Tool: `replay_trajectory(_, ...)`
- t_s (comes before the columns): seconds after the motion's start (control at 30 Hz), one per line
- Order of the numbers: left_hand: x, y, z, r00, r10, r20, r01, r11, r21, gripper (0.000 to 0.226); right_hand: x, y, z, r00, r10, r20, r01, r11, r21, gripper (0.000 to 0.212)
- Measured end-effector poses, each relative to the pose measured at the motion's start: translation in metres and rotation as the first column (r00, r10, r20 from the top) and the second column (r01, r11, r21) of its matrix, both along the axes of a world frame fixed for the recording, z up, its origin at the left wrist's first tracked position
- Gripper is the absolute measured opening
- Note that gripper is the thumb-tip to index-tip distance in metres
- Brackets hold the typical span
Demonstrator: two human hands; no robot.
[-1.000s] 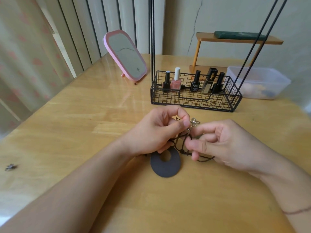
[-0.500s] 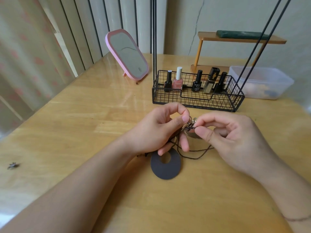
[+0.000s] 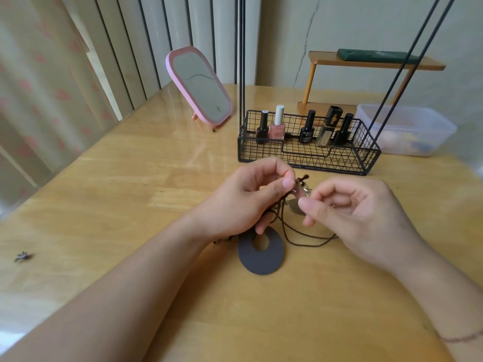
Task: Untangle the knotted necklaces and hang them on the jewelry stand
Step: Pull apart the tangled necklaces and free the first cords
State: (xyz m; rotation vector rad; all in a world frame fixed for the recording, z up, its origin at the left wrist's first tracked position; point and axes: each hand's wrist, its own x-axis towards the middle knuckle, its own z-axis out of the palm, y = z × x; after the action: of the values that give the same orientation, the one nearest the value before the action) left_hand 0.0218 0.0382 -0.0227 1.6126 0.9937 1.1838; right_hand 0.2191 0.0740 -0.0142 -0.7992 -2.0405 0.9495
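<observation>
Dark cord necklaces lie tangled on the wooden table between my hands. A flat dark ring pendant rests on the table below them. My left hand pinches the knot with thumb and forefinger, lifted just above the table. My right hand has its fingers curled beside the knot, pinching a cord near a small metal pendant. The jewelry stand is a black wire basket with tall black rods, right behind my hands; its top is out of view.
Several nail polish bottles stand in the basket. A pink mirror leans at the back left. A clear plastic box and a small wooden shelf sit at the back right. A small dark charm lies far left.
Both hands have lifted the knot a little. My right hand moved up from the lower cord to beside the knot, and the cord loop now lies slack on the table.
</observation>
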Motion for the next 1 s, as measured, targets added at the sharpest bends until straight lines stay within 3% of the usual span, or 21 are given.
replay_trajectory(0.17,0.002,-0.003,0.003,0.998,-0.053,0.039,0.055,0.997,-0.047,0.011,0.003,0.002,-0.002,0.999,-0.037,0.004,0.036,0.997,0.072,0.025)
replay_trajectory(0.43,-0.001,0.001,0.001,0.999,0.005,0.037,-0.002,0.996,-0.094,0.014,-0.002,-0.009,-0.006,0.997,-0.075,-0.016,0.077,0.958,0.277,0.022)
replay_trajectory(0.67,0.001,0.000,0.002,1.000,0.004,0.014,-0.003,0.996,-0.091,0.015,-0.019,-0.014,-0.017,0.984,-0.148,0.097,0.135,0.982,0.133,0.021)
replay_trajectory(1.0,0.002,0.000,0.005,0.999,-0.017,0.036,0.021,0.993,-0.118,0.014,-0.030,-0.014,-0.012,0.980,-0.188,-0.060,0.183,0.980,-0.080,0.022)
